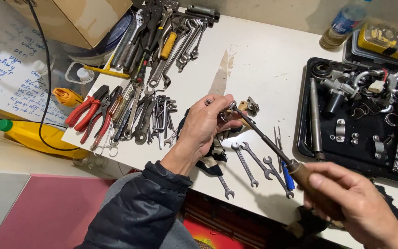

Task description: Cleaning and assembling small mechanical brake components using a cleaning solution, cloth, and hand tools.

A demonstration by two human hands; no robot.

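Note:
My left hand [203, 127] is closed on a small metal part [227, 112] and a dark patterned rag [213, 154], held just above the white table [263, 64]. My right hand [353, 205] grips the brown wooden handle of a long screwdriver [272, 150]. Its dark shaft slants up to the left, and the tip meets the metal part at my left fingertips. A small tan and metal piece [249, 107] lies just behind the tip.
Several open-end wrenches [254, 163] lie below the screwdriver. Red pliers [88, 113], hex keys and spanners crowd the table's left. A black tray [307, 115] of metal parts and spokes sits right. A yellow bottle [33, 133] and a plastic bottle [342, 25] stand nearby.

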